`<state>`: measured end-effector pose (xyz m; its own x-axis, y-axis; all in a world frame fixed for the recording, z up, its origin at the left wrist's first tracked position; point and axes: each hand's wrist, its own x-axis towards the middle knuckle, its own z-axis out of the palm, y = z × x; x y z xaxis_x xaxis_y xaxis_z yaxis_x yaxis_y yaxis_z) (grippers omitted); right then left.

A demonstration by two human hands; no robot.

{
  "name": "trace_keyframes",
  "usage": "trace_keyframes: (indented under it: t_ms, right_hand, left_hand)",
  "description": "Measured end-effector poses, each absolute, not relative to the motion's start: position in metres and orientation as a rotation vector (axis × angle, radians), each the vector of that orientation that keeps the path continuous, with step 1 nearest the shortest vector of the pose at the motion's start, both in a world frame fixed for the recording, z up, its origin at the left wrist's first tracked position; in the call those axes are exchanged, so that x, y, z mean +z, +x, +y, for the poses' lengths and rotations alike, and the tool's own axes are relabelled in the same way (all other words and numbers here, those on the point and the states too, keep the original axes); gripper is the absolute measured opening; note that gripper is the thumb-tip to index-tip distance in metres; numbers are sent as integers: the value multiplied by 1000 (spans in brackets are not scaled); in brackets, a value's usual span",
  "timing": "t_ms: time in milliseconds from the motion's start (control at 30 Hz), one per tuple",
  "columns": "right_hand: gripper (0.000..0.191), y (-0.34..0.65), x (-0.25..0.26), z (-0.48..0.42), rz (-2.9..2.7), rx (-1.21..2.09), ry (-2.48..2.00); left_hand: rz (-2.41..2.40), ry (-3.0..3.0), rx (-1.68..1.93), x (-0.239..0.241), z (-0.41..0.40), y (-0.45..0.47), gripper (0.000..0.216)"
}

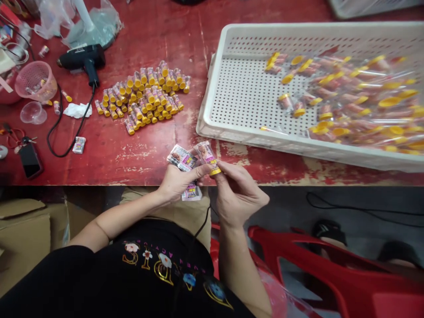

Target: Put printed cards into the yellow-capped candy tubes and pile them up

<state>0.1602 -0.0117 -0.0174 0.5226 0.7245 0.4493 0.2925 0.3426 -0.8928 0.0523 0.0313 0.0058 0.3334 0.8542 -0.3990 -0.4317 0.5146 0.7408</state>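
Observation:
My left hand (177, 182) is closed around a bunch of flat printed label sleeves (181, 158), which stick out above and below the fingers. Its thumb reaches across to a small yellow-capped tube (207, 155) with a printed sleeve around it. The tube's yellow end is pinched between the thumb and fingers of my right hand (240, 194). Both hands meet over the front edge of the table. Beyond them lies a pile of similar sleeved tubes (145, 99), yellow ends mostly facing me.
A white perforated tray (245, 88) on the right holds many yellow-capped tubes in clear wrap. At left lie a heat gun (88, 58) with a trailing cord, a pink basket (36, 81), a phone (30, 160) and a small label stack (79, 145). A red chair (318, 256) stands below.

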Motion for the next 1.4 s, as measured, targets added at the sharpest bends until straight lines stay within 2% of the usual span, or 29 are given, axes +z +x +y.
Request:
trace_keyframes:
  t_ms: [167, 333, 533, 633, 733, 867, 933, 1033, 1233, 1400]
  right_hand:
    - [25, 149, -24, 4, -1000, 461, -1227]
    - [19, 130, -41, 60, -1026, 652, -1256]
    - [17, 77, -71, 196, -1524, 426, -1205]
    - [22, 66, -74, 225, -1800, 392, -1288]
    - [19, 76, -64, 199, -1744, 479, -1256]
    - [25, 105, -45, 128, -1472, 972, -1166]
    - [28, 116, -40, 102, -1389, 1099, -1188]
    - [24, 134, -37, 81, -1348, 1019, -1293]
    - [21, 174, -27, 56, -1448, 585, -1494]
    - [26, 221, -14, 55, -1453, 720, -1497]
  left_hand:
    - [911, 517, 948, -7, 42, 42, 54]
    - [1012, 468, 1096, -21, 75, 16, 64]
    - [1129, 378, 1286, -29, 98, -36, 57]
    - [1157, 401, 1283, -32, 96, -51, 48]
    - [1108, 387, 1252, -29, 94, -50, 41]
    - [1013, 354, 1205, -26, 92, -30, 38]
    - [961, 349, 1166, -26, 90, -14, 41]
    - [972, 362, 1185, -29, 83, 12, 45]
    - [1126, 380, 1273, -25, 76, 58, 54]
    - [1072, 408, 1170, -11, 78, 89, 56]
